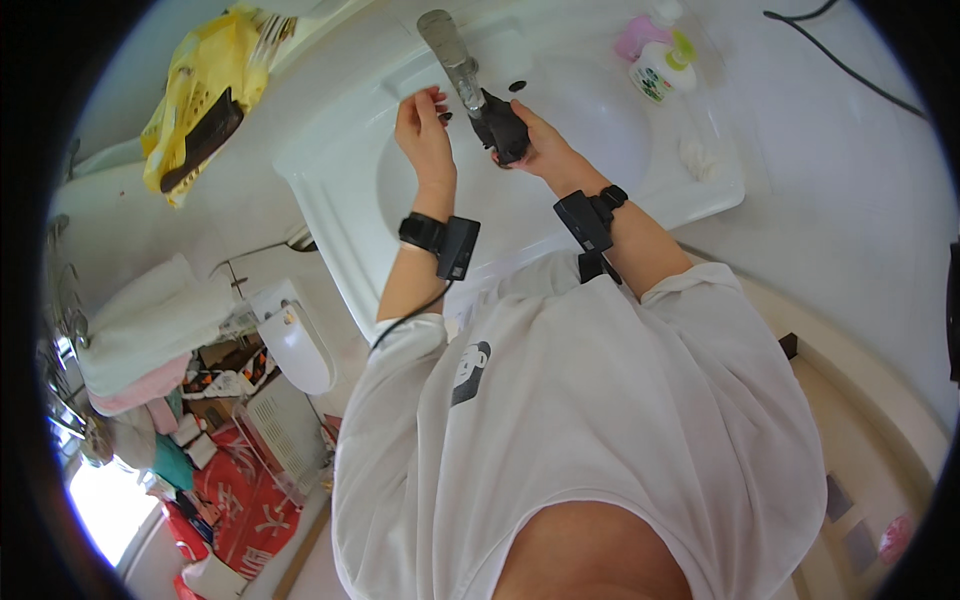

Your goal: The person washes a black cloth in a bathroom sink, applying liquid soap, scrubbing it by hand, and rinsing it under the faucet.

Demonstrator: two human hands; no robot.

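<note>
Under the tap's mouth my right hand (545,145) grips a crumpled black cloth (500,127), possibly a sock; its exact kind is not plain. The metal tap (455,62) reaches over the white washbasin (330,215), and its end meets the cloth. My left hand (424,130) is raised just left of the tap, apart from the cloth. Its fingers curl inward, and a small dark bit (445,117) shows by the fingertips. Whether that hand holds the bit cannot be made out.
Two pump bottles, one pink (640,38) and one white with a green top (663,72), stand on the basin's right rim. A yellow bag (195,85) with a dark brush-like object (205,140) lies at far left. The toilet (298,348) is on the left.
</note>
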